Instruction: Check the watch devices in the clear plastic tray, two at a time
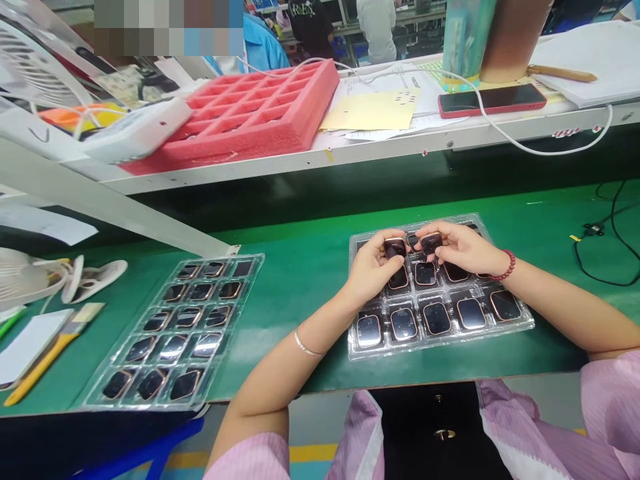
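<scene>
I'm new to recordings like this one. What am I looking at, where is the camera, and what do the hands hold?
There is no machine here: you see a person's two bare hands. The single picture comes from a camera worn on that person's head, looking forward and down.

The left hand holds a dark-faced, gold-rimmed piece, rather like a watch body. The right hand holds a similar piece. Both hands are above a clear tray of such pieces.

On the green bench, a second filled tray lies to the left, with a brush beyond it. A pink foam tray and a phone sit on the raised shelf.
</scene>
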Demonstrator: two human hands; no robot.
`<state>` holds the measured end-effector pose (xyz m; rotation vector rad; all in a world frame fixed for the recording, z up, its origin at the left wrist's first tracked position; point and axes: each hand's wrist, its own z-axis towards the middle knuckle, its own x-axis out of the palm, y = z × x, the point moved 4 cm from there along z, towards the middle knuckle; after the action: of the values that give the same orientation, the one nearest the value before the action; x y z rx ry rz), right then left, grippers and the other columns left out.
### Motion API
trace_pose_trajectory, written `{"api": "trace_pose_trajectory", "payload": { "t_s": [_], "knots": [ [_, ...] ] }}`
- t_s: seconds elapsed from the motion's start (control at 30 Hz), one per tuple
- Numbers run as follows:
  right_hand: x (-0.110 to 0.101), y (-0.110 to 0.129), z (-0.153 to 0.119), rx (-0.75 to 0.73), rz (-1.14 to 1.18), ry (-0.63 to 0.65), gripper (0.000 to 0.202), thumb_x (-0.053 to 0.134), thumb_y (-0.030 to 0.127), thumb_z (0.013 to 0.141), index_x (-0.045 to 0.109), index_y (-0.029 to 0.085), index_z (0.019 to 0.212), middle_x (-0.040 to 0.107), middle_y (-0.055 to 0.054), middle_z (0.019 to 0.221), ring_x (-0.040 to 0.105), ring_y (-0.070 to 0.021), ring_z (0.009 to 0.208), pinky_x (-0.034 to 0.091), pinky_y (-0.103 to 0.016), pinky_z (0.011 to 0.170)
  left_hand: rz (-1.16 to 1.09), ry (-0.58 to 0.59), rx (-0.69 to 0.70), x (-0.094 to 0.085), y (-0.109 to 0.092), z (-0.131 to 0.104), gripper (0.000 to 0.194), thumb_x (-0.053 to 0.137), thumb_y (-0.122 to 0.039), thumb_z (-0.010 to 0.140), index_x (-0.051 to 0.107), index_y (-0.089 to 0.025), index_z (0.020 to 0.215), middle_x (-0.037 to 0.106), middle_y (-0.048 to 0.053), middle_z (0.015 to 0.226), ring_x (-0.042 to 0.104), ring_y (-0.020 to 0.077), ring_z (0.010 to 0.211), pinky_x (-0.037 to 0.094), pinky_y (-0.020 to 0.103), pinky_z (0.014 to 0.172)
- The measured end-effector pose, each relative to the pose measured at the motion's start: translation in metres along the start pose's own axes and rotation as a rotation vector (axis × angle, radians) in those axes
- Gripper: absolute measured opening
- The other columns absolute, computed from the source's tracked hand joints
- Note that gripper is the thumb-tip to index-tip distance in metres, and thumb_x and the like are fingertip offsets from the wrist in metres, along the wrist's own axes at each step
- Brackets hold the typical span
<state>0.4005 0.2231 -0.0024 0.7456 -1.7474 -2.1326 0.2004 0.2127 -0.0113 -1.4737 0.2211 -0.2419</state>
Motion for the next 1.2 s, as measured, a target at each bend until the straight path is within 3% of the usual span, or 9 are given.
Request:
{"api": "trace_pose_trajectory", "payload": {
  "t_s": [0.37,0.5,0.6,0.73,0.83,0.9,1.0,1.07,1.2],
  "knots": [
    [0.001,-0.003,0.001,-0.012,0.028,-0.003,0.055,0.069,0.011,0.082,0.057,0.024,0.134,0.066,-0.010,0.127,0.066,-0.0242,0.119,0.064,-0.034,0.083,0.001,0.013,-0.018,-0.002,0.007,0.002,0.061,0.073,-0.017,0.075,0.055,-0.021,0.134,0.073,0.007,0.106,0.070,0.0211,0.102,0.056,0.032,0.086],
    [-0.002,-0.005,0.001,0.084,0.258,-0.007,0.075,0.077,0.011,0.081,0.044,0.027,0.146,0.067,-0.007,0.125,0.071,-0.0138,0.090,0.065,-0.025,0.072,-0.188,0.026,-0.047,-0.002,0.008,0.005,0.075,0.083,-0.019,0.070,0.050,-0.024,0.138,0.073,0.005,0.106,0.072,0.0161,0.088,0.057,0.025,0.074],
    [-0.008,-0.008,0.003,0.214,0.496,-0.020,0.065,0.079,0.015,0.083,0.048,0.022,0.139,0.073,-0.006,0.115,0.071,-0.0084,0.067,0.064,-0.020,0.062,-0.424,0.045,-0.160,-0.003,0.003,0.009,0.072,0.088,-0.021,0.067,0.055,-0.019,0.130,0.075,0.004,0.099,0.069,0.0101,0.065,0.048,0.016,0.053],
    [-0.013,-0.011,0.006,0.379,0.774,0.087,0.046,0.048,0.052,0.104,0.059,0.012,0.125,0.079,-0.013,0.100,0.073,-0.0132,0.057,0.062,-0.022,0.051,-0.697,-0.025,-0.386,-0.007,-0.007,0.012,0.039,0.057,-0.041,0.098,0.062,-0.007,0.116,0.077,0.011,0.087,0.069,0.0110,0.059,0.049,0.016,0.048],
    [-0.016,-0.013,0.006,0.460,0.862,0.131,0.066,0.021,0.059,0.107,0.063,0.010,0.116,0.080,-0.015,0.093,0.073,-0.0149,0.055,0.061,-0.022,0.047,-0.801,-0.058,-0.513,-0.008,-0.008,0.013,0.059,0.025,-0.048,0.108,0.064,-0.003,0.112,0.077,0.015,0.083,0.069,0.0124,0.056,0.050,0.018,0.046],
    [-0.016,-0.013,0.006,0.460,0.868,0.132,0.064,0.022,0.060,0.107,0.063,0.011,0.114,0.080,-0.015,0.093,0.073,-0.0149,0.055,0.060,-0.022,0.046,-0.800,-0.046,-0.518,-0.008,-0.006,0.013,0.058,0.029,-0.049,0.107,0.065,-0.004,0.109,0.076,0.014,0.082,0.067,0.0118,0.054,0.049,0.018,0.046],
    [-0.014,-0.011,0.005,0.405,0.811,0.114,0.039,0.057,0.048,0.099,0.060,0.014,0.118,0.080,-0.012,0.103,0.075,-0.0140,0.062,0.062,-0.020,0.051,-0.662,0.016,-0.406,-0.007,0.000,0.013,0.037,0.068,-0.039,0.092,0.063,-0.008,0.112,0.077,0.010,0.087,0.069,0.0109,0.059,0.050,0.016,0.050],
    [-0.011,-0.009,0.004,0.337,0.718,0.068,0.042,0.075,0.025,0.087,0.056,0.018,0.124,0.078,-0.009,0.110,0.076,-0.0131,0.071,0.063,-0.019,0.058,-0.504,0.065,-0.289,-0.004,0.004,0.011,0.055,0.085,-0.024,0.074,0.060,-0.013,0.122,0.077,0.008,0.095,0.071,0.0120,0.066,0.050,0.017,0.053],
    [-0.005,-0.003,0.003,0.192,0.423,-0.012,0.056,0.075,0.006,0.075,0.055,0.020,0.126,0.074,-0.004,0.108,0.072,-0.0111,0.075,0.062,-0.021,0.062,-0.241,0.121,-0.129,0.004,0.006,0.003,0.069,0.084,-0.019,0.071,0.055,-0.020,0.133,0.073,0.009,0.114,0.073,0.0152,0.083,0.053,0.020,0.064]
  ]
}}
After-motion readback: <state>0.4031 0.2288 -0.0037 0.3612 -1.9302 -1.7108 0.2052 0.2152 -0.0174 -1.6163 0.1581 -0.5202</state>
